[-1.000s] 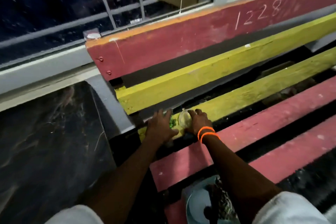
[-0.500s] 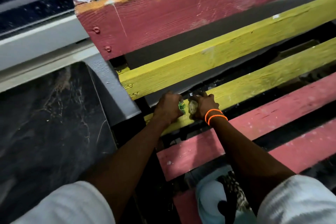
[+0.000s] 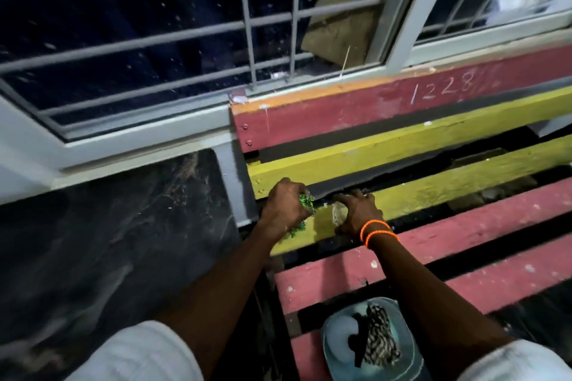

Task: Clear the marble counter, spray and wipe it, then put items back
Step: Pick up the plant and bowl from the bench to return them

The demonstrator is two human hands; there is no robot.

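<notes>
The dark marble counter (image 3: 102,254) fills the lower left, bare and streaked. To its right stands a bench of red and yellow slats (image 3: 433,189). On the nearer yellow slat my left hand (image 3: 284,210) grips a small green leafy thing (image 3: 305,204), with more green showing under the palm. Just to the right, my right hand (image 3: 357,213), with orange bands on the wrist, curls round a small clear container (image 3: 339,213). The two hands are a short gap apart.
A barred window (image 3: 185,40) with a grey sill runs along the back. A grey post (image 3: 235,189) separates counter and bench. Low on the red slats sits a light blue tub (image 3: 337,337) holding a striped cloth and a dark object.
The hands have drawn apart on the yellow slat, the green thing going left and the clear container right. The view has tilted up, showing more of the window.
</notes>
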